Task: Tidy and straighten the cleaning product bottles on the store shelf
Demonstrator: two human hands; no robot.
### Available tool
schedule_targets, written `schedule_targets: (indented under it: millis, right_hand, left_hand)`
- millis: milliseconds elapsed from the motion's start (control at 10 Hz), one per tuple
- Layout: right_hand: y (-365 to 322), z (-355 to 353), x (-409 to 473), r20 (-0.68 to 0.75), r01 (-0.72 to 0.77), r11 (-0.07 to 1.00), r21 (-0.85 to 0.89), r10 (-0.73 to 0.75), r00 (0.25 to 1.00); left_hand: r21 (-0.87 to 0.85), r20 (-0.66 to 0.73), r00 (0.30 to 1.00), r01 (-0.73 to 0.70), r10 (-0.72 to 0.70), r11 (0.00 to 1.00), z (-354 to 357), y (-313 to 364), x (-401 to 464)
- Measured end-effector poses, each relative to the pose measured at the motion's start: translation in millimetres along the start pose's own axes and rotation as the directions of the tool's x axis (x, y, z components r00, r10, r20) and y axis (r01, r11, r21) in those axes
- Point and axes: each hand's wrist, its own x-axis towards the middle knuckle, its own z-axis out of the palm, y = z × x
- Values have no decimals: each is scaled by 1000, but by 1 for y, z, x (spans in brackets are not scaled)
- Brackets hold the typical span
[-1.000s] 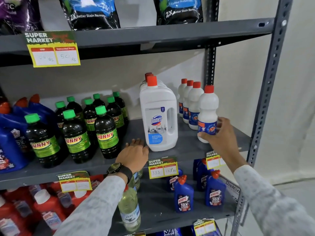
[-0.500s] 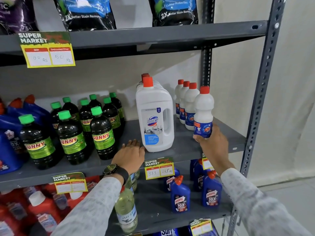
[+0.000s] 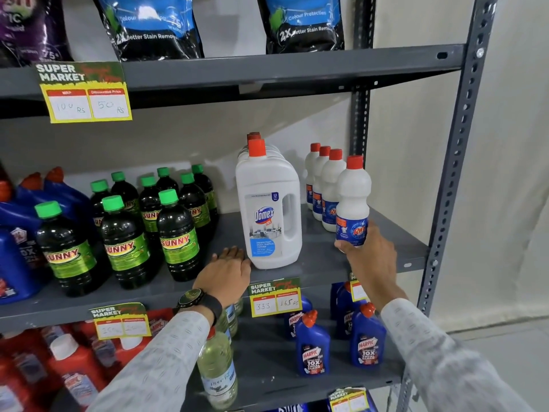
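Observation:
My right hand [image 3: 368, 257] grips the base of a small white bottle with a red cap and blue label [image 3: 353, 197], the front one of a row of white bottles [image 3: 323, 185] on the middle grey shelf [image 3: 320, 263]. The bottle stands upright. My left hand [image 3: 225, 272] rests flat on the shelf, fingers spread, its tips just left of the large white Domex jug [image 3: 269, 209]. More Domex jugs line up behind that one. Dark Sunny bottles with green caps [image 3: 175, 233] stand in rows to the left.
Blue jugs [image 3: 17, 233] sit at the far left. The lower shelf holds blue Harpic bottles [image 3: 312, 346], a clear bottle [image 3: 217, 370] and red bottles [image 3: 68, 367]. Detergent pouches [image 3: 154, 25] stand on the top shelf. The grey upright post [image 3: 457, 162] borders the right side.
My right hand has slid the front white bottle slightly back and left, closer into its row. My left hand has stayed flat on the shelf.

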Motion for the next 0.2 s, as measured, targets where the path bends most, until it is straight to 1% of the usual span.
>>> schedule_targets:
  millis: [100, 200]
  right_hand:
    - [-5, -4, -5, 36, 8, 1000, -19, -8, 999]
    - [-24, -22, -15, 7, 31, 999, -35, -31, 999]
  left_hand:
    - [-66, -31, 999, 15, -18, 998, -4, 0, -5]
    - [-254, -271, 958, 21, -92, 967, -14, 3, -22]
